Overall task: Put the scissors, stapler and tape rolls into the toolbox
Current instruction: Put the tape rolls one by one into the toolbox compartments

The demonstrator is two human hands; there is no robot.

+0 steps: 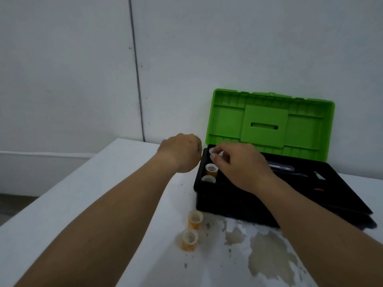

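A clear tape roll (214,152), pinched in the right hand (234,162), hangs over the back left corner of the open toolbox (228,206), its hole seemingly facing up-left. Best set down with the hole upward, in line behind the two rolls (211,171) already standing there. The left hand (182,152), fist clenched on nothing visible, hovers just beside the box. Two orange rolls (192,229) stand upright on the table (103,193).

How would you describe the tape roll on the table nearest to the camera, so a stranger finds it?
Start at the black toolbox with the green lid. Two orange tape rolls stand on the white table before its left corner. Take the nearest tape roll; the other roll is closer to the toolbox.
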